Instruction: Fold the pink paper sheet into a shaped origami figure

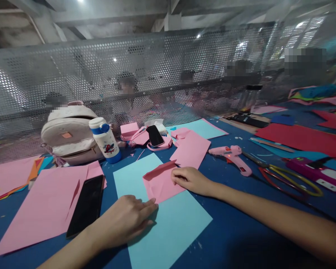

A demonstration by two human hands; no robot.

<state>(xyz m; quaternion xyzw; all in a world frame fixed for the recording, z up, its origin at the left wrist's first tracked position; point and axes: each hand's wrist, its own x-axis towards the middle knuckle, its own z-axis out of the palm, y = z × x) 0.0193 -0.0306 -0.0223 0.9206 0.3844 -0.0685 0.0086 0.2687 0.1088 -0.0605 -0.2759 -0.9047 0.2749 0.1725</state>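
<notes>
— On the blue table (pixel 221 244), where to find the folded pink paper (pixel 161 185)?

— Lies between the two hands, on top of the light blue sheet (pixel 170 235); shows a raised flap along the far edge.

— State of the grip?

— At the left hand (pixel 131 216), fingers extended, index fingertip at the near corner, no pinch visible. At the right hand (pixel 192 181), fingers curled over the right edge; cannot tell whether pinching or merely pressing, fingertips being hidden.

— Possible faults from here, with causes?

— First, a crooked crease, from uneven pressure or from slipping over the smooth-looking sheet. Second, a knock to the pink glue gun (pixel 232 155) or scissors (pixel 291 183), from a wide sweep of the right forearm (pixel 254 204); cannot tell whether hot, but if so, could scorch. Third, a nudge to the black phone (pixel 86 205), from backward travel of the left forearm (pixel 81 244).
</notes>
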